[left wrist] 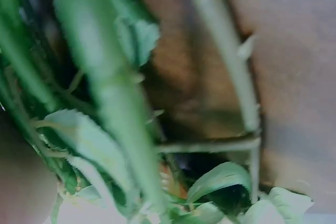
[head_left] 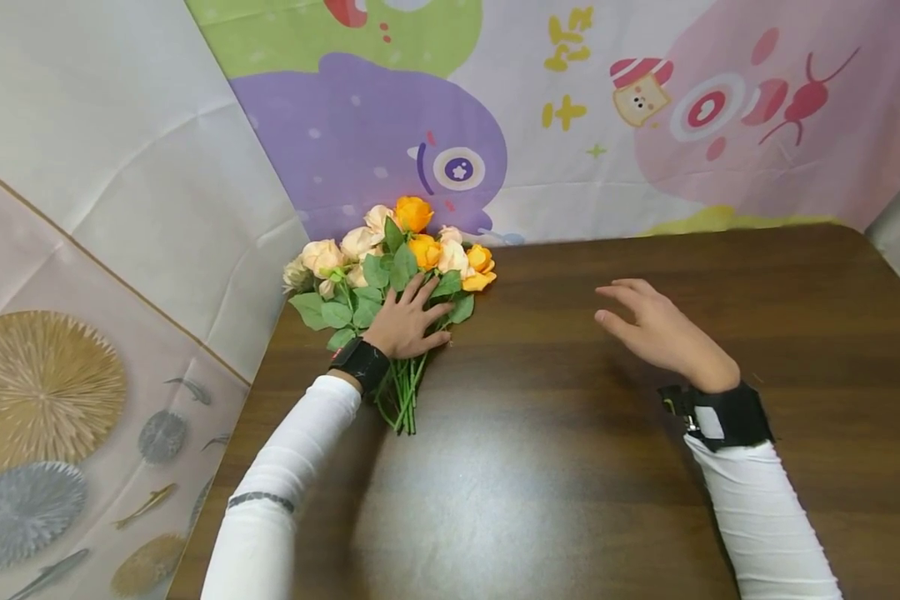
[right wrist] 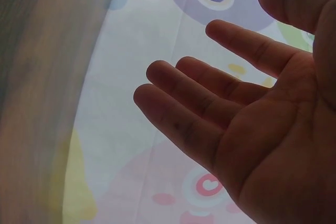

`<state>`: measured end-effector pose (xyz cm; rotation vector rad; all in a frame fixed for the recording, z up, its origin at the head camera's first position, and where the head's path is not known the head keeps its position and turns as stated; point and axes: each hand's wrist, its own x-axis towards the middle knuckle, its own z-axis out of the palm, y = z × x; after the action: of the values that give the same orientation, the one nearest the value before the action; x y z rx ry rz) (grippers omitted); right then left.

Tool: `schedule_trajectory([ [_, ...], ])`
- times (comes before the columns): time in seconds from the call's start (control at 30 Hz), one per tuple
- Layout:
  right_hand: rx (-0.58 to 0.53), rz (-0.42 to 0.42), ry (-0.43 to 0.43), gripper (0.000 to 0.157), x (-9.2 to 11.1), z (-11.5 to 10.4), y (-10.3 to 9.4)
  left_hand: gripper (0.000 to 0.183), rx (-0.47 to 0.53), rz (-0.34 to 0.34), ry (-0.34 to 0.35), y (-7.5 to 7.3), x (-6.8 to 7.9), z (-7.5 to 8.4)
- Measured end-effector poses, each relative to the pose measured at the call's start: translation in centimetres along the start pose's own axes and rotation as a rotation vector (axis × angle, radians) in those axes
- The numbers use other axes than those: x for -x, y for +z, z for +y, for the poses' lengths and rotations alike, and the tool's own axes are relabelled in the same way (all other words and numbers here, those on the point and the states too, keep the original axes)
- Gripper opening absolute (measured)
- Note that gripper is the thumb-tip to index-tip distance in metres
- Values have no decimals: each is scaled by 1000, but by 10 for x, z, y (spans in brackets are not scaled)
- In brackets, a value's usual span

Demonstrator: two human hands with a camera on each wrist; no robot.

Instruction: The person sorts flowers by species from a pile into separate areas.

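Note:
A bouquet of roses [head_left: 453, 260], cream and orange with green leaves, lies at the table's far left, stems toward the person. Across its leaves and upper stems rests my left hand [head_left: 407, 323], fingers spread. Close up in the left wrist view are thick green stems [left wrist: 113, 93], small thorns and leaves [left wrist: 220, 182]; only a blurred bit of the hand shows at that view's left edge. My right hand [head_left: 656, 327] hovers over the table's right half, holding nothing. Its fingers [right wrist: 178, 127] are extended and slightly apart in the right wrist view, palm visible.
The brown wooden table [head_left: 540, 400] has a rounded far right corner. Behind it hangs a cartoon-printed cloth [head_left: 570, 183], which the flower heads overlap in the head view. A pale patterned curtain [head_left: 157, 292] borders the table on the left.

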<state>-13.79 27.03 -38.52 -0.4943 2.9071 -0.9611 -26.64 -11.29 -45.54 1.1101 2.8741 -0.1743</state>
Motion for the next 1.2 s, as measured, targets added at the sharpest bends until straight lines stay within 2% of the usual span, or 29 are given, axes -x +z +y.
schedule_trajectory([
  [0.13,0,-2,2,53,0,-2,0,61,47,1,-20,-11,-1,2],
  [0.27,3,-3,2,53,1,-2,-1,59,99,23,-45,-29,1,8],
  [0.47,-3,-4,2,53,2,-3,-4,52,179,130,-138,-58,16,22],
  [0.57,-5,0,9,53,3,-4,-7,43,198,190,-197,-59,25,36],
  [0.67,-6,3,4,54,4,-3,-7,31,193,228,-253,-53,35,55],
  [0.77,-10,4,2,54,2,-3,-6,27,186,203,-318,-51,41,72],
  [0.9,-9,2,19,55,2,-3,-7,27,230,89,-443,-51,46,87],
  [1.0,-14,1,22,54,2,-4,-6,19,247,31,-524,-47,48,94],
  [1.1,-19,-5,18,54,2,-4,-5,19,224,1,-559,-40,49,98],
  [1.2,-13,-8,27,54,3,-3,-4,20,204,-12,-560,-34,48,99],
])
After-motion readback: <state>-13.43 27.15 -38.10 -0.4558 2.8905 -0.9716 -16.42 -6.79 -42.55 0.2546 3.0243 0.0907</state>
